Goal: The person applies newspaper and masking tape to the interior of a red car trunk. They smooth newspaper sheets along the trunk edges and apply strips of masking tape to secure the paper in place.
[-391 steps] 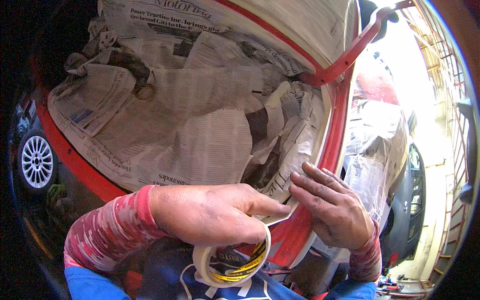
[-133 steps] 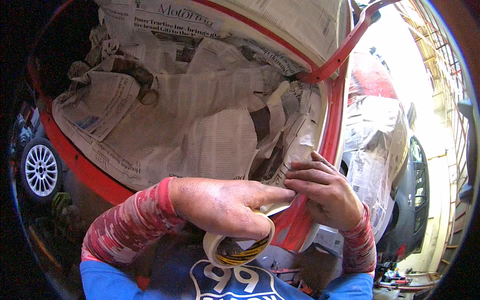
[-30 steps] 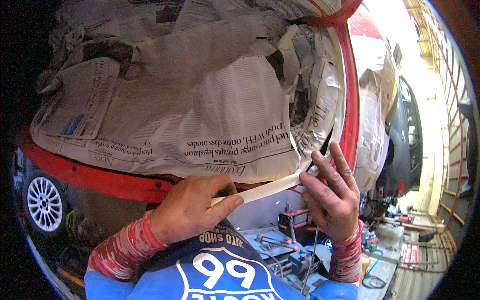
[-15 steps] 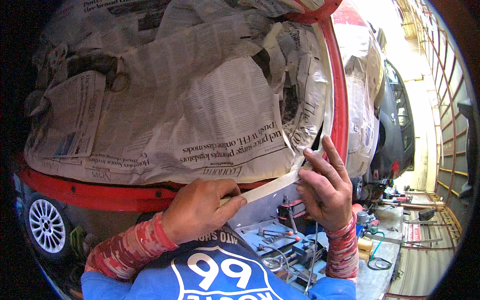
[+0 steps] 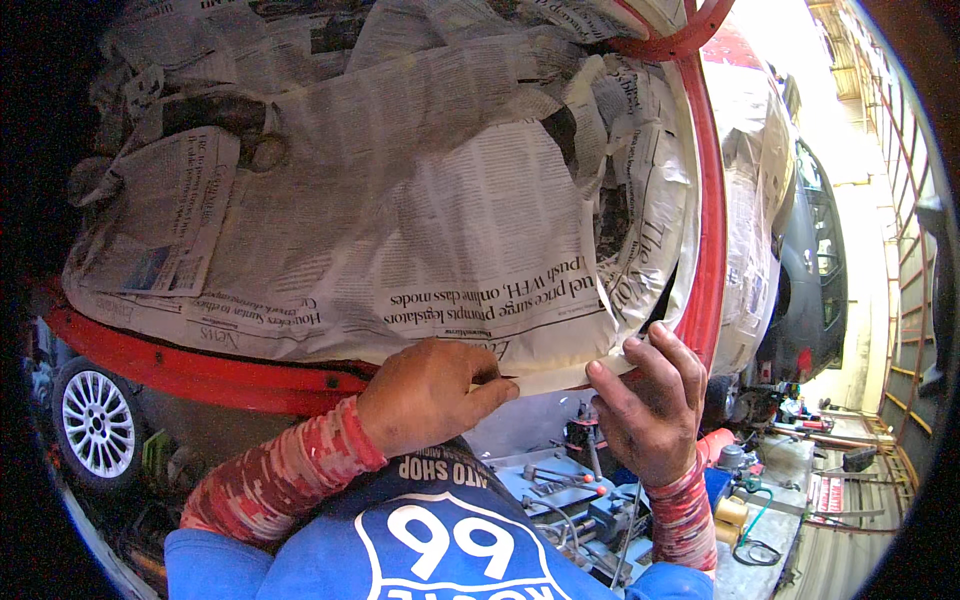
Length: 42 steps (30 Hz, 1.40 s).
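A sheet of newspaper [image 5: 500, 230] covers the recess framed by a red car-body rim [image 5: 240, 385]. Along its near edge runs a strip of pale masking tape [image 5: 555, 378]. My left hand [image 5: 430, 395] is closed, pinching the strip's left part between thumb and fingers at the rim. At the near right corner, my right hand [image 5: 655, 405] has its fingers bent on the tape, the thumb side touching the strip and other fingertips against the newspaper edge. Its grip is partly hidden. A dark gap shows beside the paper just above the right fingertips.
Below the hands, a blue-grey surface holds several tools [image 5: 570, 490]. A silver-spoked wheel [image 5: 98, 425] stands at left. Another paper-masked car part [image 5: 745, 220] and a dark car [image 5: 815, 260] are at right. A workbench [image 5: 765, 510] with a green hose lies lower right.
The tape has come down from a slant to lie along the rim. My left hand has shifted right, and my right hand slightly lower. The whole view has shifted a little.
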Each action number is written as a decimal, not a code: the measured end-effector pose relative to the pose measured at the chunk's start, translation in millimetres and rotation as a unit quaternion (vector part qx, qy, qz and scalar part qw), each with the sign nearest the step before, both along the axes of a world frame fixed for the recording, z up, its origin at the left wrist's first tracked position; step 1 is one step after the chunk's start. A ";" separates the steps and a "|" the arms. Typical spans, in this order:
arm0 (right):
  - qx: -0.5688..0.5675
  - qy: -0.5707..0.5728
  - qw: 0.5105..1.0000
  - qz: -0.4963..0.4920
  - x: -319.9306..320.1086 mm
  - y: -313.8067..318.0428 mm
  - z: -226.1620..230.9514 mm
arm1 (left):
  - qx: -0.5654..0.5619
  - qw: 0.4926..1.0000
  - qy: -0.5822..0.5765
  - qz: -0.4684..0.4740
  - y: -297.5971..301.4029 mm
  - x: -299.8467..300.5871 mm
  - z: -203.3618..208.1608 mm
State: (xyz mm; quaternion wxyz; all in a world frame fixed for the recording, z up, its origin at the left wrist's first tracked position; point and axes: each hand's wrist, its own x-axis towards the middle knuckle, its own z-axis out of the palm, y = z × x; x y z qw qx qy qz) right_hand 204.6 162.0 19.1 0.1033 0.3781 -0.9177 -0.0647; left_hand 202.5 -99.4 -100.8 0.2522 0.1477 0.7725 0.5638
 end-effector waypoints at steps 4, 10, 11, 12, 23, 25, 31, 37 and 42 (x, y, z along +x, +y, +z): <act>-0.016 0.004 1.000 -0.010 1.9 -0.1 -2.9 | -0.033 0.998 0.046 0.038 -3.2 14.1 12.3; -0.021 -0.019 0.999 -0.024 1.0 -2.8 -1.7 | -0.064 0.995 0.069 -0.030 -10.6 29.3 23.3; -0.022 -0.018 0.999 -0.020 1.1 -2.5 -1.7 | -0.053 0.997 0.057 -0.016 -11.5 28.9 23.2; -0.022 -0.019 0.999 -0.018 1.0 -2.0 -2.0 | -0.042 0.998 0.046 -0.003 -12.9 28.4 23.2; -0.021 -0.015 0.999 -0.047 4.8 -4.7 -6.6 | 0.017 0.998 0.003 -0.067 -30.3 14.1 19.9; -0.041 -0.031 0.997 -0.056 4.0 -10.7 -1.6 | 0.037 0.994 0.030 -0.103 -28.0 14.4 19.0; -0.109 -0.081 0.990 -0.024 -33.8 -32.9 33.1 | 0.071 0.988 0.055 -0.124 -21.0 21.3 23.3; 0.081 -0.236 0.968 -0.003 -65.3 -59.0 58.9 | 0.048 0.993 0.065 -0.091 -22.2 27.6 24.4; 0.103 -0.308 0.946 0.001 -68.9 -62.4 48.2 | 0.059 0.995 0.070 0.032 -20.4 26.8 15.6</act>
